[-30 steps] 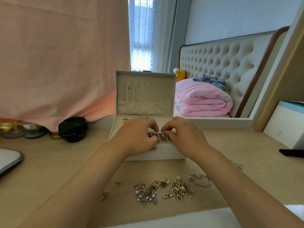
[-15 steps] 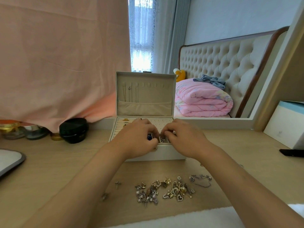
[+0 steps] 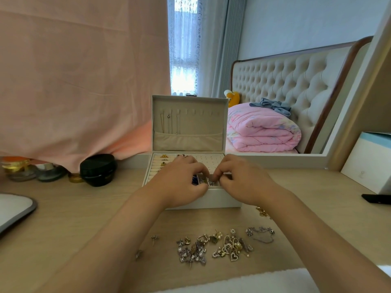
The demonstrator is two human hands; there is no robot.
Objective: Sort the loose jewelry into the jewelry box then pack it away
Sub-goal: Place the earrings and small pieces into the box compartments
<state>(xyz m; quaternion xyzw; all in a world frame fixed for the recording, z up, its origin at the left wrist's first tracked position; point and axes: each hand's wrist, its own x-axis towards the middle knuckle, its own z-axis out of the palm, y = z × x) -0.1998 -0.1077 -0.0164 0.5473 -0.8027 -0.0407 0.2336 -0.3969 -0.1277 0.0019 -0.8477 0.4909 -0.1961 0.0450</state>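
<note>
The white jewelry box (image 3: 211,201) stands open on the wooden table, its lid (image 3: 188,123) upright with thin chains hanging inside. Both hands hover over its front compartments. My left hand (image 3: 179,182) has its fingers curled down over a compartment, hiding what the fingertips touch. My right hand (image 3: 243,180) pinches a small piece of jewelry at the compartment edge. Rings sit in the rolls at the box's back left. The loose jewelry pile (image 3: 224,246) lies on the table in front of the box, with a chain (image 3: 261,233) at its right and a stud (image 3: 154,237) at its left.
A black round jar (image 3: 98,170) and a gold lid (image 3: 75,178) stand left of the box. A grey-rimmed tray (image 3: 14,208) lies at the far left. A white box (image 3: 368,161) and a black object (image 3: 376,198) are at the right. White cloth (image 3: 243,282) lines the near edge.
Both hands have stayed over the box's front compartments; their fingertips have drawn slightly apart and lower, uncovering pieces in the compartment between them.
</note>
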